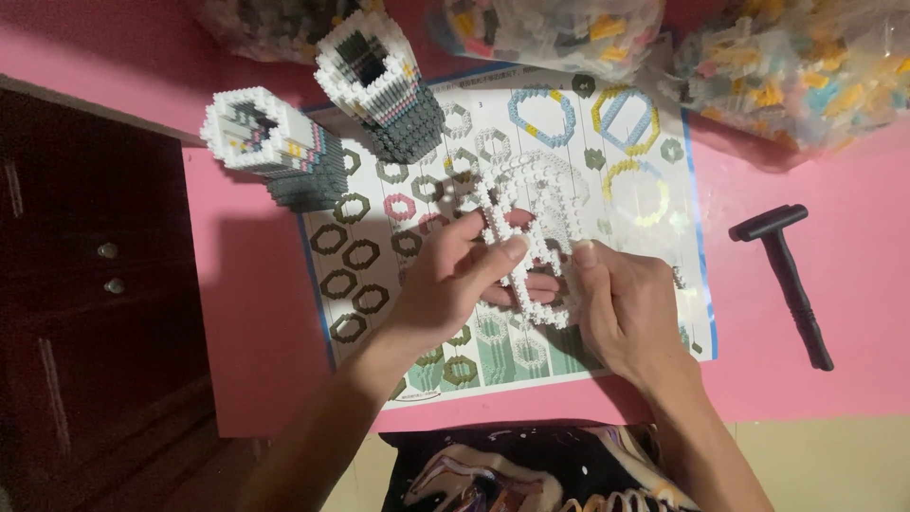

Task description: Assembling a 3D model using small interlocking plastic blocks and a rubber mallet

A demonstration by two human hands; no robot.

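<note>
My left hand (453, 282) and my right hand (623, 305) both grip a white openwork piece built of small bricks (531, 213), held just above a printed instruction sheet (398, 204). The piece is made of joined rings and extends up and away from my fingers. My left thumb presses on its lower part; my right thumb and fingers pinch its right lower edge. The sheet shows ring patterns in olive, pink, blue, yellow and green and lies on a pink table (256, 313).
Two brick-built tubes (275, 142) (384, 81) with white rims stand at the sheet's upper left. Clear bags of mixed small bricks (555, 28) (796, 71) sit along the far edge. A small black hammer-like tool (787, 275) lies on the right. A dark cabinet (95, 284) is at left.
</note>
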